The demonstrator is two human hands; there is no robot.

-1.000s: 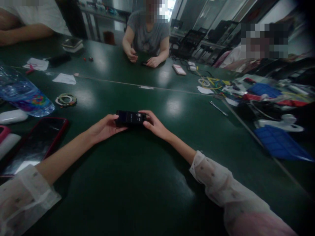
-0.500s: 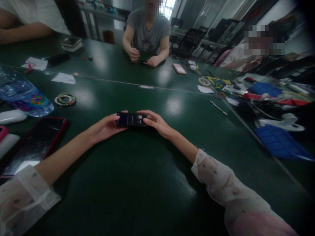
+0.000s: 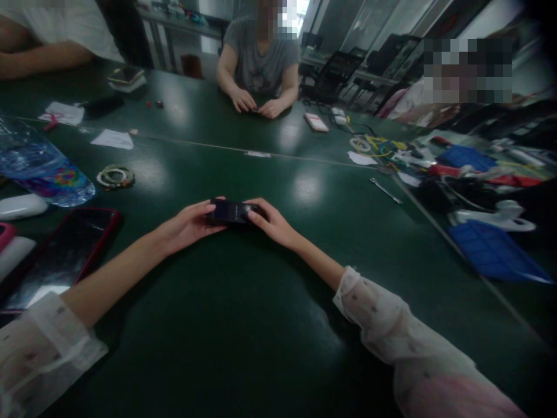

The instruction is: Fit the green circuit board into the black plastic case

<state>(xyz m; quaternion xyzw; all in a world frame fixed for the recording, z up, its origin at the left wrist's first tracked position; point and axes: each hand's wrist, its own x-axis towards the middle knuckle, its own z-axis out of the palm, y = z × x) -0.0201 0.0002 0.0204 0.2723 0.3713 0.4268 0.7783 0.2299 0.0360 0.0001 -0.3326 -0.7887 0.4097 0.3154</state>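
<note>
A small black handheld device (image 3: 232, 213) with a dark screen and pale markings lies sideways between my hands, just above or on the green table (image 3: 243, 307); I cannot tell whether it touches. My left hand (image 3: 194, 225) grips its left end, thumb over the top face. At the other end my right hand (image 3: 272, 223) wraps round it, with the thumb on the front face near the markings and the fingers behind. The device's underside and far edge are hidden.
On the left are a large phone (image 3: 65, 255), a water bottle (image 3: 41, 162) and bracelets (image 3: 115, 177). A wrench (image 3: 385, 190), blue trays (image 3: 496, 249) and tangled cables (image 3: 378, 145) lie to the right. A person (image 3: 261, 64) sits opposite, both hands on a small dark thing.
My right thumb and hand have shifted slightly left along the device, which has tilted a little. Across the table, the person's raised hand has come down to the small dark thing.
</note>
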